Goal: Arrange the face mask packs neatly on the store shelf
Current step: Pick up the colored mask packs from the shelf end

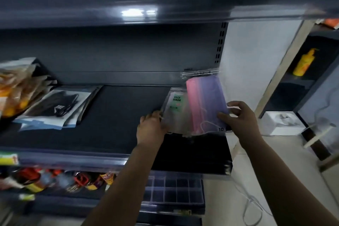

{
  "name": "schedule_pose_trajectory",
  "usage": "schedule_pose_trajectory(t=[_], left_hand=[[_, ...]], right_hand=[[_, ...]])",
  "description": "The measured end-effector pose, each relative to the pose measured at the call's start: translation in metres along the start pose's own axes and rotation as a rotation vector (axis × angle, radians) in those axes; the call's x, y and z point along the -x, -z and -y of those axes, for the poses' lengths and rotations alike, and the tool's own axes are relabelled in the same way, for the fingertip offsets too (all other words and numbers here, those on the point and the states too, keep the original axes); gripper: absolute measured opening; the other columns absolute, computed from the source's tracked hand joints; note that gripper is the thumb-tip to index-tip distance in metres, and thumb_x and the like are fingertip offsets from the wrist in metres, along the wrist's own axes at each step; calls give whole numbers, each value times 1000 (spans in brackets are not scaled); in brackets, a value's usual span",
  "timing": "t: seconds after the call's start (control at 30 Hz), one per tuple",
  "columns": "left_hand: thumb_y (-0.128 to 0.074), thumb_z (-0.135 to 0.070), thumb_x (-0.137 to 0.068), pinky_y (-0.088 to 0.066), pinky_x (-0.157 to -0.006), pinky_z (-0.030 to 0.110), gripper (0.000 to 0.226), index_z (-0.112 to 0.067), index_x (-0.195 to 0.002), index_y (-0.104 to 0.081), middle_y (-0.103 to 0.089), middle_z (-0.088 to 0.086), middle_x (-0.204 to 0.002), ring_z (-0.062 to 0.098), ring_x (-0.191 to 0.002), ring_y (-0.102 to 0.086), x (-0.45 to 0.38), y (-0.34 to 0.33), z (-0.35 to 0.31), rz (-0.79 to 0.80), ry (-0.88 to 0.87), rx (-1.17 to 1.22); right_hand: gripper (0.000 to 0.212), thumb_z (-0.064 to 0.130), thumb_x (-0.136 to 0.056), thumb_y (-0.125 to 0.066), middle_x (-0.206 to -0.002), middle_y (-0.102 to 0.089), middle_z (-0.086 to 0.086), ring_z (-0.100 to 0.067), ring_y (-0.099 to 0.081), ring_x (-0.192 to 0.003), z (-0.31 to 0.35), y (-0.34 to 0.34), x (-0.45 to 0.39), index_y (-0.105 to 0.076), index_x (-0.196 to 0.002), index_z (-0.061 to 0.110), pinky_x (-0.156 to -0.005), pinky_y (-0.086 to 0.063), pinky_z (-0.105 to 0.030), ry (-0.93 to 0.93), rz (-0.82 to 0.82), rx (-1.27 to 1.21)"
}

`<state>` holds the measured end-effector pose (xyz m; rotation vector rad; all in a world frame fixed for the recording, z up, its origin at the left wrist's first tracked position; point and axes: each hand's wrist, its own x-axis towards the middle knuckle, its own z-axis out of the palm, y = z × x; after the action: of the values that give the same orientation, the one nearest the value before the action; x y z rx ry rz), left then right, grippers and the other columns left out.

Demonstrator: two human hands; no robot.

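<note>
A clear pack of pink and purple face masks [203, 102] with a "FACE MASK" label is tilted up over the right end of the dark shelf [119, 115]. My left hand [151, 128] grips its lower left edge. My right hand [240, 121] pinches its lower right corner with thumb and fingers. Black face mask packs [56, 108] lie stacked flat on the left part of the same shelf.
Orange snack bags [16, 88] crowd the shelf's far left. Below, a lower shelf holds small coloured items [55, 181] and a clear compartment box [174, 191]. A yellow pump bottle [304, 62] stands on a side rack at the right, with a white box [280, 123] on the floor.
</note>
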<state>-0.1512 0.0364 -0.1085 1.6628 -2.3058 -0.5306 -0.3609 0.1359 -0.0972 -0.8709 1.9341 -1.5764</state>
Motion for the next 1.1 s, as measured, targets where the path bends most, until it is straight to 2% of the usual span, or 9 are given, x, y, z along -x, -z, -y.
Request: schedule_pose_trajectory(t=[0.2, 0.3, 0.43, 0.53, 0.63, 0.8, 0.93, 1.0, 1.1], left_hand=[[-61, -25, -89, -47, -87, 38, 37, -5, -119, -56, -61, 15, -118, 32, -112, -55, 5, 10, 27, -16, 172, -20], [-60, -24, -90, -48, -84, 36, 29, -6, -113, -62, -63, 13, -114, 31, -109, -57, 7, 16, 34, -37, 214, -30], [-55, -51, -86, -40, -96, 39, 57, -6, -120, -58, -51, 12, -127, 33, -122, -41, 10, 16, 33, -60, 183, -128], [-55, -65, -79, -36, -99, 39, 73, -6, -121, -58, -48, 10, -129, 31, -123, -39, 6, 14, 32, -40, 157, -155], [-62, -54, -81, -39, -95, 37, 60, -7, -117, -60, -54, 11, -124, 31, -120, -45, -1, 20, 42, -72, 131, -116], [-64, -27, -85, -41, -68, 32, 33, -4, -107, -57, -65, 15, -102, 35, -97, -61, -1, 36, 69, -149, 156, 218], [-64, -9, -86, -35, -51, 19, 12, -6, -89, -53, -54, -1, -70, 21, -67, -53, 15, 60, 102, -332, 116, 557], [-63, -8, -87, -39, -48, 9, 14, -10, -87, -50, -53, -5, -70, 13, -62, -52, 26, 76, 122, -393, 130, 701], [-60, -3, -89, -47, -51, 10, 13, -10, -93, -49, -60, 4, -81, 10, -67, -60, 46, 100, 161, -466, 149, 1004]], right_hand=[[29, -2, -75, -73, -86, -66, -13, -29, -63, -76, 4, -22, 9, -54, -92, 10, -73, -53, -41, 75, 103, -25], [29, -3, -75, -72, -71, -60, 0, -8, -59, -61, 6, -33, 15, -52, -93, 7, -61, -48, -21, 126, 128, 27], [30, -4, -75, -72, -74, -61, -3, -14, -55, -63, 6, -43, 19, -52, -94, 7, -58, -44, -21, 124, 113, -9], [29, -3, -75, -73, -72, -59, 4, -11, -54, -62, 7, -47, 22, -52, -94, 6, -50, -43, -10, 126, 82, -6], [29, -1, -74, -74, -74, -59, 4, -17, -56, -66, 9, -50, 27, -54, -93, 7, -59, -45, -23, 110, 39, -10], [26, -1, -74, -74, -80, -58, -3, -14, -54, -70, 10, -66, 37, -56, -92, 5, -63, -40, -23, 130, 19, -17], [28, -4, -76, -71, -83, -62, -7, -17, -58, -71, 17, -96, 47, -56, -100, -1, -65, -46, -28, 99, 59, -168], [27, -5, -77, -69, -85, -63, -8, -16, -61, -73, 24, -118, 55, -56, -99, 4, -65, -49, -29, 80, 86, -241], [26, -6, -80, -66, -82, -62, -4, 1, -61, -62, 41, -159, 74, -55, -95, 12, -58, -50, -15, 82, 136, -327]])
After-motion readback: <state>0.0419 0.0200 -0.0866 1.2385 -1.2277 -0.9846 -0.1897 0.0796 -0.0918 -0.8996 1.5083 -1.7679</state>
